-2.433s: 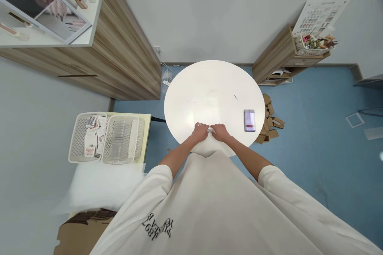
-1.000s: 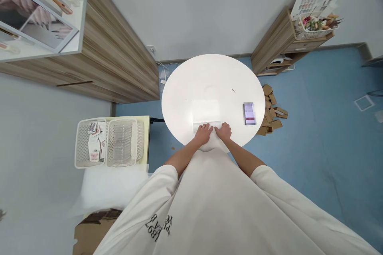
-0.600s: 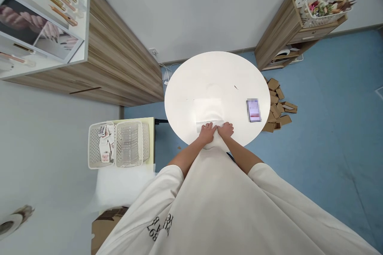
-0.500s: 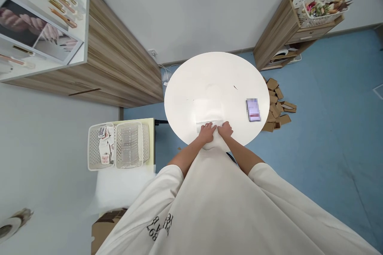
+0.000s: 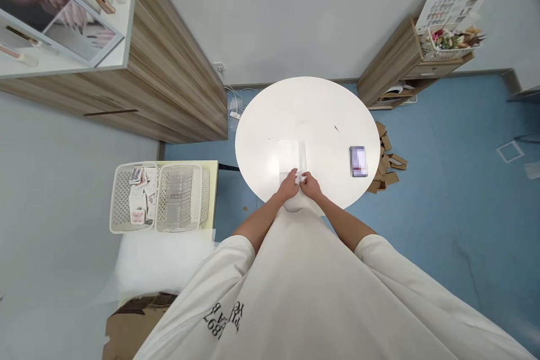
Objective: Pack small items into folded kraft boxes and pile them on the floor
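Observation:
A thin, whitish, partly see-through sheet (image 5: 288, 150) lies flat near the front of the white oval table (image 5: 337, 101). Its right side is turned over into a narrow strip. My left hand (image 5: 289, 185) is closed at the sheet's near end, fingertips pinching its edge. Right beside it, almost touching, my right hand (image 5: 311, 186) pinches the near end of the folded strip. Between the fingers a little white material shows; whether anything is wrapped inside cannot be seen.
A purple-screened phone (image 5: 358, 161) lies at the table's right, with a small dark scrap (image 5: 336, 129) nearby. Cardboard pieces (image 5: 383, 171) litter the floor on the right. White baskets (image 5: 158, 197) stand on a side table at left, beside a stack of white sheets (image 5: 162, 261).
The sheet's right side has been folded inward into a strip. My left hand has gone from lying spread on the sheet to pinching; my right hand has moved slightly left.

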{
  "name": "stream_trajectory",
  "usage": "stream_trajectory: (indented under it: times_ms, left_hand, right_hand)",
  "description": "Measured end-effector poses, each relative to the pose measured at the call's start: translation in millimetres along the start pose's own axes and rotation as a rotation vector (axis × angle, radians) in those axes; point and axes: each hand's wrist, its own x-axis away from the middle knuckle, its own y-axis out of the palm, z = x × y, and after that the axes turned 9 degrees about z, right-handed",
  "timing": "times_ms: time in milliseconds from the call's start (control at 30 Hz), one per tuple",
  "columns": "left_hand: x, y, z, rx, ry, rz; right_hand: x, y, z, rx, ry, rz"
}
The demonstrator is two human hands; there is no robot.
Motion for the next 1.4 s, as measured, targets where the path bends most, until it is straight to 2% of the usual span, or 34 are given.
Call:
stream_trajectory:
  times_ms: [133,233,367,500,667,767,1000,1100,1200,1300,1400]
  left_hand:
    - [13.7,-5.9,-14.4,-0.009,-0.086,0.227]
    - [21.0,-9.2,-25.6,-0.039,-0.284,0.32]
    - [18.0,-9.5,-33.4,0.067,-0.539,0.302]
    - [4.4,-10.8,-34.8,0.175,-0.719,0.205]
    - [-8.3,-11.9,-37.8,0.151,-0.659,0.159]
    - [-10.0,-10.8,-38.0,0.16,-0.71,0.121]
    - [-5.1,-4.9,-32.8,0.347,-0.722,0.123]
    - [-5.3,-3.4,-28.1,0.388,-0.641,0.086]
    - [-8.6,-1.0,-19.9,0.333,-0.549,0.056]
    - [-14.3,4.1,-9.4,0.256,-0.512,0.045]
    - [-21.4,11.2,0.7,0.211,-0.501,0.021]
  right_hand:
    - [8.6,2.9,4.3,0.151,-0.194,-0.039]
    - [15.6,5.3,4.4,0.291,-0.278,-0.079]
    - [16.5,6.7,-2.9,0.409,-0.261,-0.145]
    - [9.9,3.3,-14.0,0.466,-0.227,-0.162]
    - [1.3,-3.7,-25.0,0.481,-0.162,-0.159]
    - [-2.9,-6.8,-26.9,0.468,-0.164,-0.156]
    - [-7.6,-3.6,-22.6,0.414,-0.157,-0.099]
    - [-6.4,-0.4,-19.1,0.387,-0.161,-0.082]
    - [-4.9,1.5,-13.8,0.391,-0.197,-0.022]
    - [-5.1,2.8,-6.9,0.384,-0.219,0.024]
    - [-6.9,4.2,0.5,0.295,-0.209,0.017]
